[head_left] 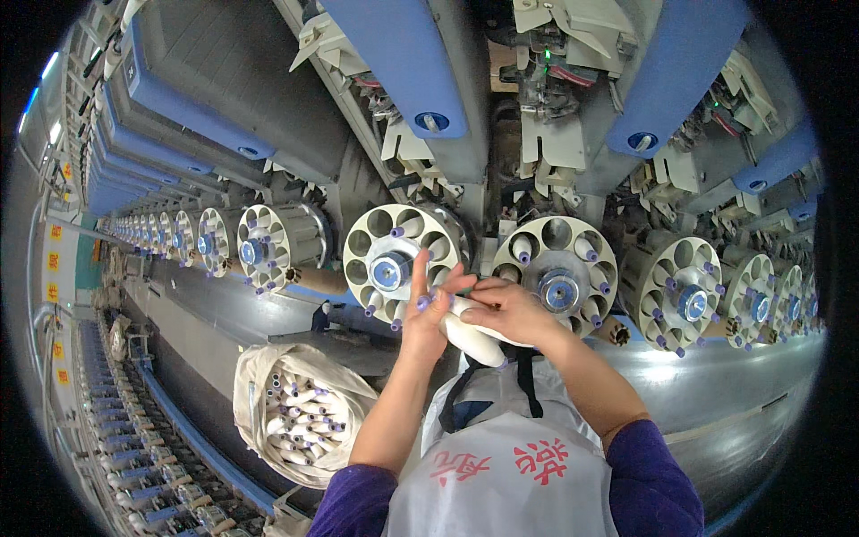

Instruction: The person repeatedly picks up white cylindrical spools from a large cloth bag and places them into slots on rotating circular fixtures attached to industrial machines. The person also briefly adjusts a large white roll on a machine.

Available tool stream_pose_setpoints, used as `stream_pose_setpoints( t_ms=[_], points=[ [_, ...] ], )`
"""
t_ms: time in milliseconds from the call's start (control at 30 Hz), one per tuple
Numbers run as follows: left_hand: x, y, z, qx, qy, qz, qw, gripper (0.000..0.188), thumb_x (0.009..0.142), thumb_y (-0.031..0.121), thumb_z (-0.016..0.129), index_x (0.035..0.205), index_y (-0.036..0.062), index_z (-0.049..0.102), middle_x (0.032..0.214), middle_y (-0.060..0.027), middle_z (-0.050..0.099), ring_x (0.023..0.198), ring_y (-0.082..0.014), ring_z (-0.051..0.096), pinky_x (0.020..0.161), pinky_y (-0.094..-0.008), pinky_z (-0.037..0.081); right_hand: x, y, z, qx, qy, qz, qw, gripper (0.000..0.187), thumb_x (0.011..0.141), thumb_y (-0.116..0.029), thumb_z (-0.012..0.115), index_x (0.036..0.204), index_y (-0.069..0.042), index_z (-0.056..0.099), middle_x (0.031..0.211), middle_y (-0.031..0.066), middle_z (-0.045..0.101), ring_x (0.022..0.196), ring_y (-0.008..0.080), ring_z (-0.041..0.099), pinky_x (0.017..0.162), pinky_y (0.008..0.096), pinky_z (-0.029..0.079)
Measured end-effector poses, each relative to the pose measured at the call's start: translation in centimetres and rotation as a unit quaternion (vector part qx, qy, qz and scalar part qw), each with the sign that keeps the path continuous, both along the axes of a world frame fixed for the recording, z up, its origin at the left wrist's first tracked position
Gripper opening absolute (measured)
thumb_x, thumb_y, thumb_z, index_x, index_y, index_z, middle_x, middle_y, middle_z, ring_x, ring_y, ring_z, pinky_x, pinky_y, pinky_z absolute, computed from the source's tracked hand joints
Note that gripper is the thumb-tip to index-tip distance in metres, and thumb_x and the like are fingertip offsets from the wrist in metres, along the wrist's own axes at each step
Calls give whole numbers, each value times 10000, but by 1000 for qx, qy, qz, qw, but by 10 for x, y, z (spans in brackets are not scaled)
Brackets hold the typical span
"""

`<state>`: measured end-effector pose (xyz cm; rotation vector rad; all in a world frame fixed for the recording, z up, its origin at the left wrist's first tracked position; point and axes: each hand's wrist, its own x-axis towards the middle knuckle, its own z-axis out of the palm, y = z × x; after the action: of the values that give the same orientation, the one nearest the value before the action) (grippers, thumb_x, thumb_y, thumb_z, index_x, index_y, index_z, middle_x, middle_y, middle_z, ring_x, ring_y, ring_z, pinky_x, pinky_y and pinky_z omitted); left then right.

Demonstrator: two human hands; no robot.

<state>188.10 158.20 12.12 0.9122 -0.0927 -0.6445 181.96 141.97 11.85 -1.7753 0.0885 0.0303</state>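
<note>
A long winding machine (268, 116) with grey housings and blue covers is seen running from far left to right across the view, its row of round magazine drums curving away toward the left rim. Below it, a shiny metal trough (716, 376) is seen along the machine front. A white cloth sack (255, 376), hung lower left beside the person, is filled with white yarn bobbins with purple tube ends (304, 421). A white apron (510, 474) with red characters is worn, purple sleeves at the lower edge. Two drums are nearest the hands: the left drum (394, 264), with purple tube ends showing in some pockets, and the right drum (557, 268), partly loaded as well. A few white bobbins (474, 336) are held in front of and between these two drums, purple tips pointing up-left. Left hand (425, 313): fingers closed around the bobbin bunch from below, index finger raised straight toward the left drum's hub. Right hand (506, 309): fingers curled shut over the top of the same bunch, touching the left hand.
</note>
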Motion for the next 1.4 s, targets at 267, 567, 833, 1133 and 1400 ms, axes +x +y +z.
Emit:
stream_pose_setpoints(
  t_ms=[267, 567, 833, 1133, 1400],
  points=[
    [-8, -2, -6, 54, -25, 30, 998, 895, 841, 268, 716, 1517, 141, 142, 1340, -208, 517, 1359, -274, 361, 1133, -402, 249, 22, 4, 2, 214, 176, 31, 960, 289, 898, -262, 656, 1009, -1, 712, 937, 43, 691, 851, 91, 601, 780, 256, 471],
    [-50, -44, -2, 213, -105, 193, 952, 745, 950, 131, 575, 1513, 62, 93, 1421, -218, 417, 1316, -242, 396, 1074, -338, 313, 9, 8, -15, -86, -123, -73, 986, 80, 849, -58, 608, 891, 10, 611, 817, 88, 617, 755, 177, 591, 685, 326, 466],
    [-35, 122, 13, 205, 150, 105, 961, 582, 960, 226, 553, 1430, 29, 273, 892, -194, 667, 573, -248, 643, 530, -356, 542, -91, -71, -38, -165, -40, -109, 979, 57, 886, -67, 606, 869, -18, 584, 904, 77, 551, 738, 187, 526, 668, 321, 448],
    [-178, 322, -99, 144, 484, 302, 809, 332, 925, 353, 601, 939, 21, 591, 576, -62, 558, 490, -196, 556, 474, -339, 500, -99, -52, -109, -615, 140, -132, 765, 475, 1027, -310, 407, 1428, -58, 364, 1466, 217, 327, 1191, 359, 500, 880, 466, 469],
    [-160, 598, -169, 760, 278, 207, 550, 461, 763, 362, 649, 979, -45, 669, 895, -221, 685, 894, -360, 659, 812, -399, 503, -12, 300, -98, -171, 61, 284, 941, 209, 872, -74, 576, 1053, 15, 635, 1109, 202, 626, 1020, 351, 600, 920, 395, 457]
  ],
)
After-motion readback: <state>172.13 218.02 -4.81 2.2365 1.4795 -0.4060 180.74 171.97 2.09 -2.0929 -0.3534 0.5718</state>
